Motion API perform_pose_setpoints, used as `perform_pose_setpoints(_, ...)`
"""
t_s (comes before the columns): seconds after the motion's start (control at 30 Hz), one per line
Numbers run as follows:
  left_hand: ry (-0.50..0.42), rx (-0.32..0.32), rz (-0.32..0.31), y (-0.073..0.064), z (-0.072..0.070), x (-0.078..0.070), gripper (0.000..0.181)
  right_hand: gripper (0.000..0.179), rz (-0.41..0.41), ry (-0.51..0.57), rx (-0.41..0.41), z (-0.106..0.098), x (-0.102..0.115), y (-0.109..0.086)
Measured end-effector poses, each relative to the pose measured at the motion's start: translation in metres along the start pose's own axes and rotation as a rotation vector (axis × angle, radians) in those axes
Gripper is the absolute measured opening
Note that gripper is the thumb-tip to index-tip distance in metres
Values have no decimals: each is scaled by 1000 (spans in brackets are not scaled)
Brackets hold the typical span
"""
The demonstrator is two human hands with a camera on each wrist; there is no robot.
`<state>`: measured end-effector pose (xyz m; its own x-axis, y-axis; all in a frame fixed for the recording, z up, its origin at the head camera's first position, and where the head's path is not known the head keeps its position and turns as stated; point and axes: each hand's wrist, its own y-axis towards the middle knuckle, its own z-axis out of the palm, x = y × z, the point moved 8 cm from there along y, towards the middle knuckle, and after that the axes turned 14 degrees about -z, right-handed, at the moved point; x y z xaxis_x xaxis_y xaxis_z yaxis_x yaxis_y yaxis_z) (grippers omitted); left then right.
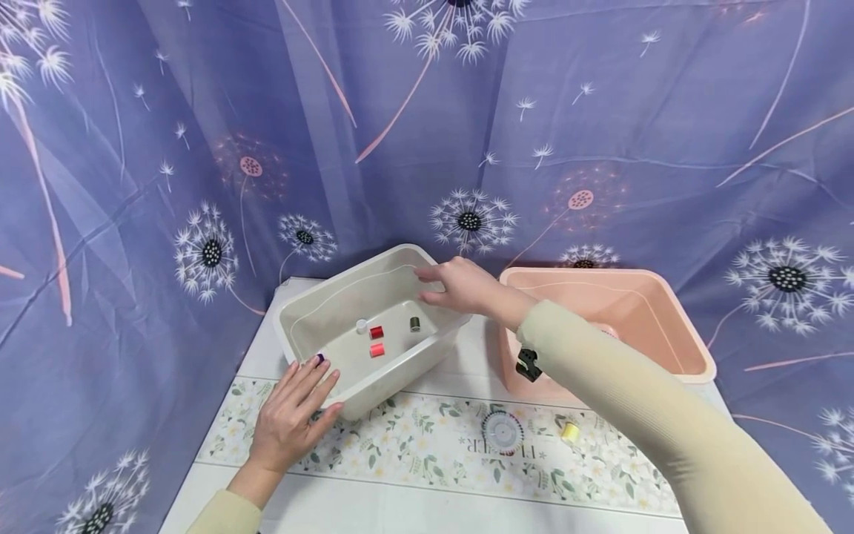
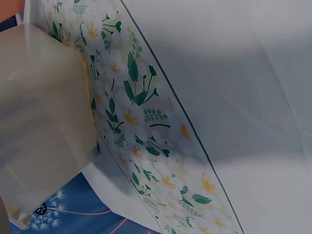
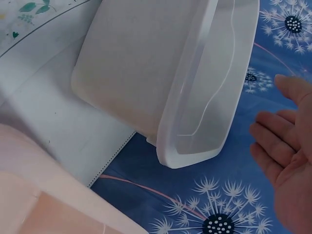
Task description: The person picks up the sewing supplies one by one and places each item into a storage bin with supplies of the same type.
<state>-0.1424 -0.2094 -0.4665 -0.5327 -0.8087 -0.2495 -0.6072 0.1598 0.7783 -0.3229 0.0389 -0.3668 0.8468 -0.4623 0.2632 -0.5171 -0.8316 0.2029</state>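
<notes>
A pale grey plastic bin (image 1: 390, 389) stands at an angle on the table. Inside it lie a white spool (image 1: 361, 326), a dark red spool (image 1: 376, 333), a coral-red spool (image 1: 376, 350) and a dark olive spool of thread (image 1: 415, 324). My left hand (image 1: 290, 415) reaches over the bin's near left corner with its fingers extended; a small purple item (image 1: 320, 358) shows at the fingertips, mostly hidden. My right hand (image 1: 460, 285) is over the bin's right end, fingers loosely bent and parted with nothing between them, as the right wrist view also shows.
A peach bin (image 1: 680, 363) stands at the right, partly hidden by my right sleeve. In front lie a round pin wheel (image 1: 503, 432) and a yellow spool (image 1: 570, 432) on the floral band of the tablecloth. A black clip-like item (image 1: 528, 365) shows beside the sleeve. A blue dandelion curtain (image 1: 400, 185) hangs behind.
</notes>
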Motion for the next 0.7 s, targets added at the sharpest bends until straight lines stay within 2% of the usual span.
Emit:
perform_pose_setpoints(0.33,0,-6,2,-2,0,0,56,49,-18,-8,-58,-8,8,-24)
perform_pose_setpoints(0.47,2,-3,-1,-2,0,0,56,50,-16,21,-78,-11,10,-34)
perform_pose_setpoints(0.7,3,-6,-1,-1,0,1,56,56,-21,40,-83,-14,11,-51)
